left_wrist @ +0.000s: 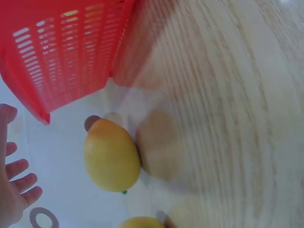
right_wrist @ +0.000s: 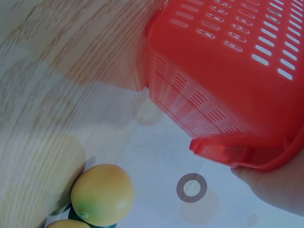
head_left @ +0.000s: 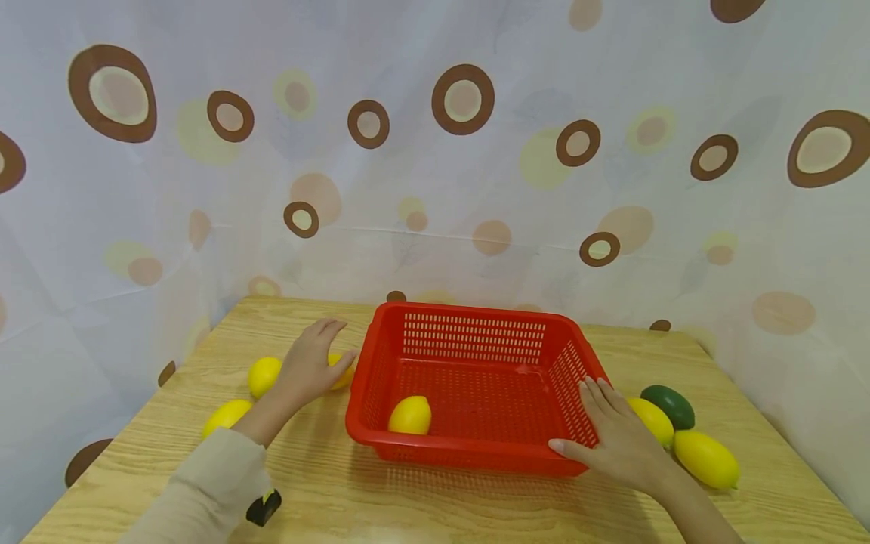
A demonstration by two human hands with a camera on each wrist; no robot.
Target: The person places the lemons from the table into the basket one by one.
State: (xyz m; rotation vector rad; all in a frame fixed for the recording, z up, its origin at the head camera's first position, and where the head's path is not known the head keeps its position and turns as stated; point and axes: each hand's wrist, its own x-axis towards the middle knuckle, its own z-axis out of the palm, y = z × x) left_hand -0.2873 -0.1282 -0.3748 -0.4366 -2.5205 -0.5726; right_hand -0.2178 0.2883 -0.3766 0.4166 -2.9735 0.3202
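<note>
In the head view a red plastic basket (head_left: 476,446) with slotted walls stands on the wooden table, and one lemon (head_left: 411,415) lies in its front left corner. My left hand (head_left: 309,366) hovers left of the basket, fingers extended and thumb apart, holding nothing. Just beyond its thumb is a lemon (head_left: 342,372), partly hidden by the hand; the left wrist view shows a lemon (left_wrist: 112,156) beside the basket. My right hand (head_left: 621,442) rests on the basket's right rim with fingers straight, the thumb lying at the front right corner.
Two more lemons, one rounder (head_left: 263,376) and one nearer (head_left: 227,417), lie left of my left wrist. Right of the basket are two lemons, one nearer (head_left: 707,459) and one farther (head_left: 651,421), plus a dark green oval fruit (head_left: 669,406). A patterned curtain (head_left: 435,189) hangs behind the table.
</note>
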